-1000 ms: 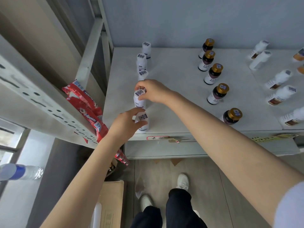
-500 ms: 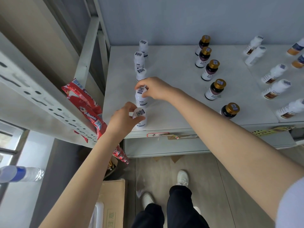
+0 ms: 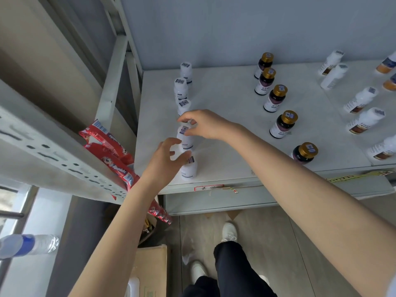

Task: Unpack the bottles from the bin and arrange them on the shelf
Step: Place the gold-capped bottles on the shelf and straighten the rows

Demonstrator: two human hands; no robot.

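Note:
A row of white bottles with barcode caps runs front to back along the left of the white shelf [image 3: 225,116]. My left hand [image 3: 165,161] is at the front bottle [image 3: 189,170], fingers spread and lying against its cap, thumb lifted off. My right hand [image 3: 205,125] hovers over the second bottle [image 3: 186,140]; its fingers are loosely curved above the cap and the thumb is beside it. Behind them stand three more white bottles [image 3: 181,91]. The bin is out of sight.
A diagonal row of dark gold-capped bottles [image 3: 285,123] stands mid-shelf, and white bottles with brown labels [image 3: 364,121] at the right. Red snack packets [image 3: 111,151] hang over the left rack's edge. A cardboard box [image 3: 150,271] and my feet are on the floor below.
Both hands gripped their bottles' caps earlier; now the fingers have loosened and lifted, leaving the two front bottles standing in line. The view has shifted slightly.

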